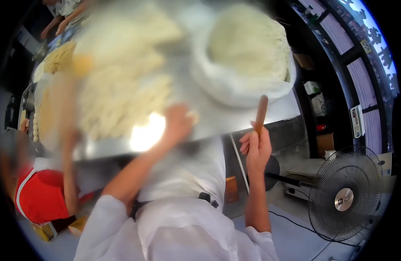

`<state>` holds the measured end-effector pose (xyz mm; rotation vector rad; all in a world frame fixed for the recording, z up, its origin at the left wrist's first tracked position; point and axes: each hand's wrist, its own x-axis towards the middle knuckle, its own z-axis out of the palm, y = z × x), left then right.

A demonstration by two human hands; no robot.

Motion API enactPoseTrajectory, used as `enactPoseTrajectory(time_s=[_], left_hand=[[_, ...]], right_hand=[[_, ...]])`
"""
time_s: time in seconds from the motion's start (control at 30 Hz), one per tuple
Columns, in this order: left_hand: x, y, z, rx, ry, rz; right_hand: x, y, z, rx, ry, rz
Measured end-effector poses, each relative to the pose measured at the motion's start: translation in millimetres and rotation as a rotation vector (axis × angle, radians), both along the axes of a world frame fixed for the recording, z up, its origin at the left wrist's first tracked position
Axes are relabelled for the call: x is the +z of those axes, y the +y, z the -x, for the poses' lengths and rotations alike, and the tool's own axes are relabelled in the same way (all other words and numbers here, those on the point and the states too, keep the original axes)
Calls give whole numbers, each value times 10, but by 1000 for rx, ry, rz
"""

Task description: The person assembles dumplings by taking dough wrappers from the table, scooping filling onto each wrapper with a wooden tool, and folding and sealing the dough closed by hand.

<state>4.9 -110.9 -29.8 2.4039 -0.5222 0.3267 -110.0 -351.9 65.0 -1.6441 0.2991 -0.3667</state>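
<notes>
One stick (pixel 261 114) juts from the right hand (pixel 258 150), fingers closed round its near end, seemingly to leave the rest free; the left hand (pixel 178 124) blurs by the table edge (pixel 218 128) near the dough (pixel 126 93), its grip unclear.

Below and left of the black fan (pixel 344 199), the floor (pixel 287 239) is pale. Above-left of the fan stand dark shelves (pixel 324 78); straight above it, lilac panels (pixel 362 80) are set in dark frames (pixel 349 55).

The head-worn camera looks forward and down, close above both hands (pixel 178 124) (pixel 258 150).
</notes>
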Motion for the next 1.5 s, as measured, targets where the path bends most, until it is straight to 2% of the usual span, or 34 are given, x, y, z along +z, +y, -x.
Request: enactPoseTrajectory(time_s=[0.07, 0.13, 0.2, 0.33, 0.4, 0.43, 0.57, 0.67, 0.77, 0.9, 1.0, 1.1, 1.2, 1.23, 1.37, 1.5], left_hand=[[-230, 11, -3, 35, 337, 321], [-132, -17, 37, 32, 666, 651], [464, -29, 147, -16, 977, 1004], [617, -2, 161, -148, 1212, 1419], [605, -19, 149, -204, 1232, 1470], [675, -18, 145, -201, 1247, 1449], [660, -39, 143, -218, 1251, 1431], [659, -86, 130, -200, 1223, 1431], [734, -73, 99, -180, 1225, 1408], [775, -80, 39, -193, 1175, 1538], [945, -191, -75, -219, 1151, 1605], [1115, -357, -328, -297, 1111, 1658], [1201, -513, -595, -325, 1058, 1718], [1221, -593, -657, -331, 1021, 1736], [1213, -855, -940, -280, 968, 1392], [1387, -1014, -1081, -221, 1010, 1240]], right_hand=[[77, -219, -149, 12, -35, 179], [273, -440, -307, 48, 4, 457], [475, -599, -483, 61, -13, 547], [705, -890, -966, 59, -67, 993], [809, -966, -1204, 84, -111, 1222], [858, -998, -1308, 103, -245, 1338], [1068, -1050, -1685, 215, -345, 1531], [1127, -1051, -1888, 281, -311, 1617], [1060, -1070, -1920, 353, -195, 1544], [1112, -1094, -1924, 418, -67, 1468], [1229, -986, -1949, 401, 30, 1549], [1175, -935, -1966, 379, 0, 1393], [1213, -793, -1936, 330, 446, 862], [1276, -726, -1905, 326, 544, 794], [1224, -833, -1818, 367, 788, 260], [1078, -743, -1708, 344, 658, 349]])
